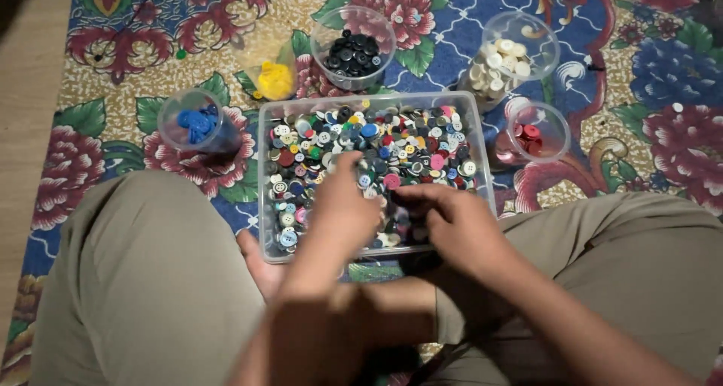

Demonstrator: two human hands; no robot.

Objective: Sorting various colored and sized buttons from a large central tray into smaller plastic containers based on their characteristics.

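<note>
Both hands are down in the clear rectangular plastic tub of mixed coloured buttons [280, 205]: the left hand [343, 205] has loosely curled fingers resting on the pile, while the right hand [452, 220] pinches among the buttons, though whether it holds one cannot be told. The step looks like picking through the mix; small clear cups ring the tub, blue buttons [197, 122] at ten o'clock, yellow [275, 79] at eleven, black [354, 53] at twelve, white [501, 66] at one, red [529, 137] at three.

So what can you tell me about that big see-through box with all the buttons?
The clear box is a rectangular plastic tub, open on top, flat on the flowery mat before the person's crossed legs. Mixed buttons of many colours fill it. The left hand and right hand both reach inside, touching buttons.
</note>
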